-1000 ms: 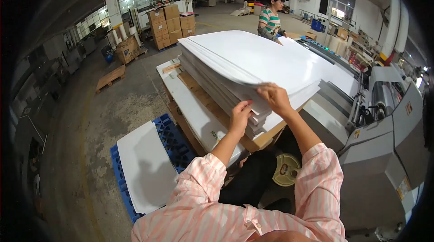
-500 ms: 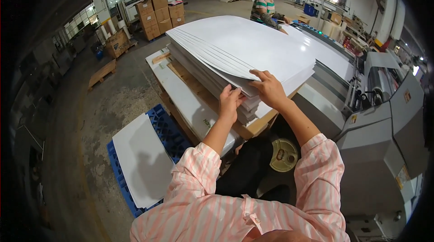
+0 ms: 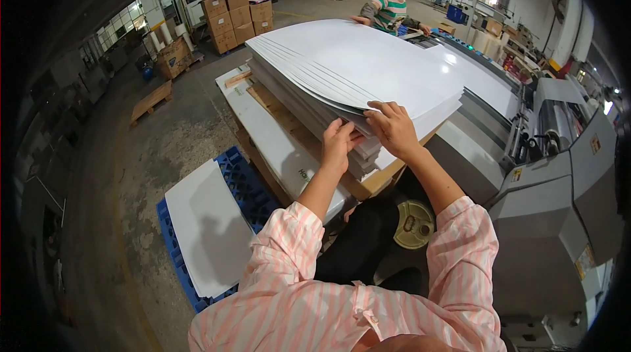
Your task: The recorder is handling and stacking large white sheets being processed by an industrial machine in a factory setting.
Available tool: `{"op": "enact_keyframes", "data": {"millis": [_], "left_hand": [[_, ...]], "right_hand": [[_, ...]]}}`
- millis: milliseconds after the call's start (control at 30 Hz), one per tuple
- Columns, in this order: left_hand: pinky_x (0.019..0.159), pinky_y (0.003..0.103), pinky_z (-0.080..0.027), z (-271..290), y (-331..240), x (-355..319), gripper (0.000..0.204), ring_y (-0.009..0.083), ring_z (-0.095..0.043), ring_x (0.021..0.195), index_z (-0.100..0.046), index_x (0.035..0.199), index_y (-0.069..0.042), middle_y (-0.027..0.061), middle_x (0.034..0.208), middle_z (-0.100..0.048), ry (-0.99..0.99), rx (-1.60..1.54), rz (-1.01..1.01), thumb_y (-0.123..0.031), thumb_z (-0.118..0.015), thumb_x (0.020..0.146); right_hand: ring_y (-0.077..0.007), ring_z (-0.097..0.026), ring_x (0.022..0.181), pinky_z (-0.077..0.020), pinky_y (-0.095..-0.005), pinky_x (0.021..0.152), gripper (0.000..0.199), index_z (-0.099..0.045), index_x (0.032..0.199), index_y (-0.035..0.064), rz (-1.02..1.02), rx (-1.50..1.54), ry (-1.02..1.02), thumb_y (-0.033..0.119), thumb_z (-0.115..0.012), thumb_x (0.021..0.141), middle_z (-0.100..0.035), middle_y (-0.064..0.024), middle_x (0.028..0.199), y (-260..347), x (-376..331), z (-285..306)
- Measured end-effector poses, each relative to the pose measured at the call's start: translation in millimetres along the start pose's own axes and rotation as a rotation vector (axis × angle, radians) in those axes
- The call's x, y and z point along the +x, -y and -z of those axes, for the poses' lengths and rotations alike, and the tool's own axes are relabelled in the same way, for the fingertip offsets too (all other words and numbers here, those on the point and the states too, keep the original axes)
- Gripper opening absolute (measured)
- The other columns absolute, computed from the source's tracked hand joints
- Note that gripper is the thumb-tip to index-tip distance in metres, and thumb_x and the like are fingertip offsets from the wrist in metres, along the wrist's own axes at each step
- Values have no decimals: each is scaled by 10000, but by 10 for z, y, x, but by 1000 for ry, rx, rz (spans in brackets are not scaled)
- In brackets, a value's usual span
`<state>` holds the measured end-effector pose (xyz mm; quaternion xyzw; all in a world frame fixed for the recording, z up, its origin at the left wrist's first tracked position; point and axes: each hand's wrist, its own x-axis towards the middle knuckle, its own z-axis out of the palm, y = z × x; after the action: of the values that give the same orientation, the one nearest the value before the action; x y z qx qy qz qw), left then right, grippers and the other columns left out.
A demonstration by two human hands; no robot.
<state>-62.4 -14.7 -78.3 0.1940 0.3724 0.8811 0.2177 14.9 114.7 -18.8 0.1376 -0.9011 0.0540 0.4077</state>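
Note:
A tall stack of large white sheets (image 3: 342, 56) stands in front of me, its upper sheets fanned out in steps along the left edge. At the near corner, the top sheets bow upward. My right hand (image 3: 393, 130) pinches that raised corner, fingers over the upper face and thumb toward the edge. Just left of it and lower, my left hand (image 3: 338, 145) is closed at the edge of the sheets, its fingertips partly hidden against the stack. Under the stack, a brown board (image 3: 371, 186) juts out at the near corner.
A grey machine (image 3: 545, 187) with rollers stands at right. Beyond the stack, a co-worker (image 3: 392, 7) in a striped shirt reaches toward the sheets and machine. At lower left, more white sheets (image 3: 210, 227) lie on a blue pallet (image 3: 236, 174). Cardboard boxes (image 3: 236, 17) stand farther back.
The co-worker has straightened and shifted right, one hand now at the stack's far edge. My hands keep their place at the near corner, the left slightly higher. The view has shifted a little.

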Motion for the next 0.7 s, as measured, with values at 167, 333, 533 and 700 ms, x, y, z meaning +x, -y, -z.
{"op": "enact_keyframes", "data": {"millis": [167, 333, 533, 700], "left_hand": [[626, 315, -513, -204, -8, -49, 195, 167, -561, 727, -485, 1015, -16, 76, 918, -535, -308, 92, -21, -126, -507, 856], [613, 313, -534, -48, -9, -30, 182, 189, -588, 703, -513, 906, 21, 98, 831, -547, -121, 216, 9, -156, -490, 866], [657, 296, -521, -63, 57, -50, 180, 161, -570, 666, -561, 817, 30, 74, 741, -554, -11, 303, 54, -135, -498, 858], [667, 284, -506, -18, 75, -79, 143, 147, -560, 700, -567, 788, 19, 61, 759, -549, -34, 278, 84, -99, -507, 839]], "right_hand": [[-233, -519, 952, -398, -337, 766, 171, -616, 932, 92, 27, -56, -17, 170, -595, 781, -557, -69, 1086, 1, -37, -10], [-265, -503, 1001, -412, -374, 770, 234, -628, 987, 127, -93, 109, -34, 148, -625, 753, -544, -76, 1119, -44, 9, -52], [-251, -584, 671, -443, -338, 630, 238, -659, 898, 61, -417, 394, 39, 263, -557, 826, -581, -179, 756, -327, 241, -159], [-230, -518, 568, -422, -343, 581, 279, -642, 839, 15, -824, 652, -170, 283, -569, 823, -548, -154, 635, -474, 480, -31]]}}
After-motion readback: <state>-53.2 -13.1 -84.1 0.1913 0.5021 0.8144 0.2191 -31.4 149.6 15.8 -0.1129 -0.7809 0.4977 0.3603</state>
